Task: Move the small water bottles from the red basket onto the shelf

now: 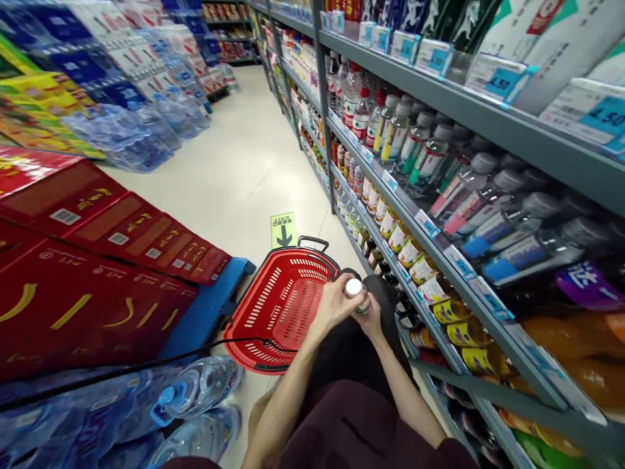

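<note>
A small bottle with a white cap [353, 287] is held upright between both hands, above my knees. Wrapped round its left side near the cap is my left hand [334, 301], fingers closed. Lower on the right side, my right hand [371, 317] grips the bottle's body. Most of the bottle and its label are hidden by my fingers and the cap. Just left of my hands, a red shopping basket [261, 306] with slotted walls stands on the floor, its black handle [313, 245] at the far end. Nothing shows inside the visible part of it.
Shelves [439, 71] of bottled drinks rise close on my right. At left, red cartons [97, 293] sit on a blue pallet [209, 306], with large water bottles [195, 391] nearer me. Wrapped water packs [131, 133] are stacked farther off. A green exit sign [283, 229] marks the floor.
</note>
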`<state>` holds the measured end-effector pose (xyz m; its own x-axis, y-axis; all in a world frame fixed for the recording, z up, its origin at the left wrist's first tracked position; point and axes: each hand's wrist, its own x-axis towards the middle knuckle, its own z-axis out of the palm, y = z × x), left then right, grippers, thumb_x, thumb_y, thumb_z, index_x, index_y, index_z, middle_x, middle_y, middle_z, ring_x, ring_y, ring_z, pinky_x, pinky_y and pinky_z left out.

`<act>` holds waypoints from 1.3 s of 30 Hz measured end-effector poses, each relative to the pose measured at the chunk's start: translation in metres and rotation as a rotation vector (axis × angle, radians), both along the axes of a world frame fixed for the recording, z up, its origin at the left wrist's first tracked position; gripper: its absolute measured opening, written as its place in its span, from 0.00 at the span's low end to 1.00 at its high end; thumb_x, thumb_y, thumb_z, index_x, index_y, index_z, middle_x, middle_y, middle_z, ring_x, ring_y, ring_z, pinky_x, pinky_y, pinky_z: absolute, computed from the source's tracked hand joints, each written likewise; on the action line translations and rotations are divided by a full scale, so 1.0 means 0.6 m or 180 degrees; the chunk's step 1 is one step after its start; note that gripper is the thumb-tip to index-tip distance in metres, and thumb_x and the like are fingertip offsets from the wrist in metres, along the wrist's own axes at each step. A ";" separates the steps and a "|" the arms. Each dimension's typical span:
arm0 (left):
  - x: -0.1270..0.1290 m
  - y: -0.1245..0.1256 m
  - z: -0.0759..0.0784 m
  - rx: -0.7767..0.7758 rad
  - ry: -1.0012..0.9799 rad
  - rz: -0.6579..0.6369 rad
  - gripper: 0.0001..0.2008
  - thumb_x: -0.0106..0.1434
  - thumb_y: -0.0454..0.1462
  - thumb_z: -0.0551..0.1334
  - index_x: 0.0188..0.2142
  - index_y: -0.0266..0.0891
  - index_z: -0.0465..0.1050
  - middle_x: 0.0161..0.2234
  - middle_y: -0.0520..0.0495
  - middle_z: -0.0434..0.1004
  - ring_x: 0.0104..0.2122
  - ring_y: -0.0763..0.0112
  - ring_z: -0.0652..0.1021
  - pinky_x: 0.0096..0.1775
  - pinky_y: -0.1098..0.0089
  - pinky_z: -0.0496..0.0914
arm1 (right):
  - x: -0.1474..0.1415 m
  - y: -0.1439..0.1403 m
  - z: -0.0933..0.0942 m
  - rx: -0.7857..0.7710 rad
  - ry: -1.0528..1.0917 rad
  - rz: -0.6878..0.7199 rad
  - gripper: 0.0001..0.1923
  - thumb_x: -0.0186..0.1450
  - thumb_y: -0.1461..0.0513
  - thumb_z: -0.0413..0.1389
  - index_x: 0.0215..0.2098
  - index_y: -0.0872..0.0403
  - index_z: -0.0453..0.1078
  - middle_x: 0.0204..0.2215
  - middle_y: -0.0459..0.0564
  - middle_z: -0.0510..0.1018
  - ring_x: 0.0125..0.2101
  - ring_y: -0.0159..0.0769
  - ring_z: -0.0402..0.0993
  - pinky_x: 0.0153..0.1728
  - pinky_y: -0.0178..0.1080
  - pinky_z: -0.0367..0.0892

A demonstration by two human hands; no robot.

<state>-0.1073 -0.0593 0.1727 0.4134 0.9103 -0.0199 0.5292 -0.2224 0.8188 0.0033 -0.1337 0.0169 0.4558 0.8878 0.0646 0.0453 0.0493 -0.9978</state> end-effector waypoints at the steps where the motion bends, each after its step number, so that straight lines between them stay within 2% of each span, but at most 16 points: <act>1: 0.011 -0.004 -0.016 0.0037 -0.0023 0.0007 0.16 0.60 0.47 0.67 0.44 0.42 0.78 0.28 0.53 0.76 0.27 0.70 0.75 0.32 0.72 0.67 | 0.002 -0.006 -0.002 -0.0101 -0.0022 -0.0062 0.32 0.54 0.47 0.69 0.49 0.57 0.73 0.43 0.57 0.83 0.42 0.48 0.81 0.45 0.47 0.77; 3: 0.030 -0.009 -0.058 0.0162 -0.0150 0.0106 0.20 0.65 0.51 0.62 0.46 0.41 0.80 0.32 0.48 0.77 0.33 0.67 0.77 0.37 0.69 0.71 | 0.008 -0.013 -0.008 -0.0313 -0.0055 -0.0200 0.30 0.53 0.47 0.69 0.46 0.57 0.74 0.40 0.56 0.84 0.38 0.47 0.81 0.42 0.46 0.78; 5: 0.045 -0.011 -0.108 0.0128 -0.0471 0.0123 0.25 0.70 0.54 0.56 0.51 0.39 0.79 0.44 0.42 0.79 0.45 0.62 0.79 0.48 0.66 0.74 | 0.013 -0.015 -0.013 -0.0416 -0.0029 -0.0324 0.30 0.52 0.48 0.68 0.46 0.57 0.74 0.40 0.56 0.84 0.38 0.47 0.81 0.41 0.45 0.77; 8: 0.054 -0.010 -0.186 -0.0507 -0.1099 -0.0074 0.32 0.74 0.55 0.47 0.63 0.37 0.72 0.59 0.39 0.76 0.62 0.60 0.74 0.63 0.62 0.69 | 0.016 -0.012 -0.013 -0.0423 0.0024 -0.0373 0.27 0.53 0.50 0.68 0.45 0.57 0.75 0.38 0.55 0.85 0.37 0.45 0.81 0.40 0.42 0.76; 9: 0.054 -0.008 -0.209 -0.0799 -0.1302 -0.0173 0.33 0.75 0.55 0.47 0.64 0.37 0.70 0.61 0.39 0.75 0.65 0.59 0.72 0.65 0.61 0.67 | 0.017 -0.010 -0.011 -0.0448 0.0011 -0.0379 0.26 0.53 0.50 0.67 0.44 0.57 0.75 0.37 0.55 0.84 0.36 0.44 0.81 0.39 0.42 0.76; 11: 0.049 -0.005 -0.244 -0.1367 -0.1682 -0.0341 0.34 0.72 0.58 0.53 0.63 0.37 0.72 0.61 0.39 0.76 0.65 0.54 0.72 0.66 0.56 0.66 | 0.018 -0.007 -0.008 -0.0542 -0.0032 -0.0376 0.23 0.54 0.50 0.66 0.40 0.57 0.75 0.33 0.53 0.84 0.33 0.42 0.79 0.36 0.40 0.74; 13: 0.043 -0.002 -0.264 -0.1853 -0.2053 -0.0379 0.35 0.65 0.61 0.62 0.59 0.36 0.76 0.58 0.38 0.79 0.62 0.50 0.75 0.65 0.53 0.68 | 0.018 -0.005 -0.005 -0.0655 -0.0079 -0.0348 0.21 0.54 0.49 0.66 0.37 0.56 0.74 0.30 0.51 0.82 0.29 0.41 0.77 0.33 0.39 0.73; 16: 0.036 0.000 -0.270 -0.2329 -0.2521 -0.0204 0.36 0.58 0.60 0.70 0.54 0.35 0.80 0.53 0.37 0.82 0.59 0.47 0.77 0.61 0.52 0.71 | 0.019 -0.004 -0.005 -0.0728 -0.0132 -0.0271 0.22 0.52 0.48 0.67 0.35 0.55 0.73 0.29 0.50 0.81 0.29 0.40 0.77 0.32 0.38 0.71; 21: 0.035 -0.002 -0.261 -0.2719 -0.2988 0.0012 0.30 0.54 0.53 0.77 0.47 0.34 0.84 0.49 0.38 0.84 0.57 0.49 0.79 0.60 0.56 0.71 | 0.019 -0.003 -0.008 -0.0709 -0.0087 -0.0120 0.23 0.52 0.47 0.67 0.37 0.54 0.73 0.31 0.50 0.81 0.30 0.40 0.77 0.33 0.38 0.71; 33: 0.036 0.000 -0.261 -0.2890 -0.3094 0.0129 0.25 0.53 0.50 0.78 0.43 0.33 0.84 0.46 0.39 0.85 0.55 0.51 0.80 0.58 0.58 0.72 | 0.021 -0.002 -0.006 -0.0723 -0.0080 -0.0071 0.22 0.55 0.48 0.67 0.39 0.54 0.74 0.32 0.52 0.83 0.32 0.41 0.79 0.34 0.39 0.72; 39: 0.038 -0.002 -0.255 -0.2861 -0.3101 0.0090 0.28 0.53 0.51 0.78 0.47 0.34 0.84 0.48 0.38 0.85 0.56 0.50 0.80 0.58 0.58 0.72 | 0.021 -0.003 -0.014 -0.0731 -0.0060 -0.0092 0.22 0.55 0.49 0.67 0.40 0.54 0.74 0.33 0.51 0.83 0.34 0.43 0.80 0.40 0.42 0.75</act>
<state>-0.0845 -0.0604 0.0194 0.5832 0.7448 -0.3243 -0.3593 0.5946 0.7193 0.0156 -0.1356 0.0085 0.4817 0.8668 -0.1289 0.0621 -0.1805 -0.9816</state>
